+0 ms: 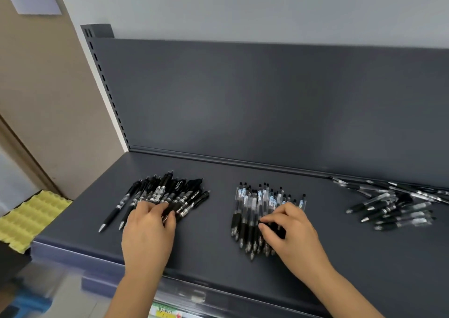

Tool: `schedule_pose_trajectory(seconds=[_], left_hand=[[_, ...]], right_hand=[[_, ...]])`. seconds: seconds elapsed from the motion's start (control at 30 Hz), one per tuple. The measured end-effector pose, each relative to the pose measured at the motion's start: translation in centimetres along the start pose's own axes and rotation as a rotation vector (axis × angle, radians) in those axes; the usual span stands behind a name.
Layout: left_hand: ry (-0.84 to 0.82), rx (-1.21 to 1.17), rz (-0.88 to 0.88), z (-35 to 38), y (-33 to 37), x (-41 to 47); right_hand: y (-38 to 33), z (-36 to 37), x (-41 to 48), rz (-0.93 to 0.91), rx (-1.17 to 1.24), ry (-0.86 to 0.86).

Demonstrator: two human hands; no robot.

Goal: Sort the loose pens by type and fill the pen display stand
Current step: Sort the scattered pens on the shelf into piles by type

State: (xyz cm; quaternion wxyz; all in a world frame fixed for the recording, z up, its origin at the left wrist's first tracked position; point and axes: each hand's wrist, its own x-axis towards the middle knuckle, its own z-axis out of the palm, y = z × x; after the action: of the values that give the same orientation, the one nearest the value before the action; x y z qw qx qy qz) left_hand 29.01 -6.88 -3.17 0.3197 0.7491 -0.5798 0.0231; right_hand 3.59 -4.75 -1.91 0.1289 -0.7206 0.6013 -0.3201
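Note:
Three groups of pens lie on a dark grey shelf. A left pile of black-barrelled pens fans out with tips toward me. My left hand rests on its near end, fingers curled over several pens. A middle pile of clear-barrelled pens with black grips lies side by side. My right hand sits on its right part, thumb and fingers pinching a black grip. A third, looser pile of clear pens lies at the far right. No display stand is in view.
The shelf's upright back panel rises behind the pens, with a slotted post at its left. A yellow foam tray lies lower left, beside a beige wall. A price strip runs under the shelf's front edge.

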Motion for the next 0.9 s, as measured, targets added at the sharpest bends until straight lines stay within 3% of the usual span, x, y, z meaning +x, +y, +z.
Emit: schedule_pose_trajectory(seconds=[0.37,0.57,0.9], left_hand=[[0.019,0.029,0.193,1.1,2.2,0.9],[-0.088,-0.056,0.476,2.8,10.0,0.4],[-0.344,-0.255,0.767,6.2,23.3,-2.7]], right_hand=[[0.8,-0.9,0.3,-0.016,0.049,0.015],[5.1,-4.2,-0.5,0.121,-0.007,0.101],[13.5,-11.1,-3.4,0.387,-0.087,0.279]])
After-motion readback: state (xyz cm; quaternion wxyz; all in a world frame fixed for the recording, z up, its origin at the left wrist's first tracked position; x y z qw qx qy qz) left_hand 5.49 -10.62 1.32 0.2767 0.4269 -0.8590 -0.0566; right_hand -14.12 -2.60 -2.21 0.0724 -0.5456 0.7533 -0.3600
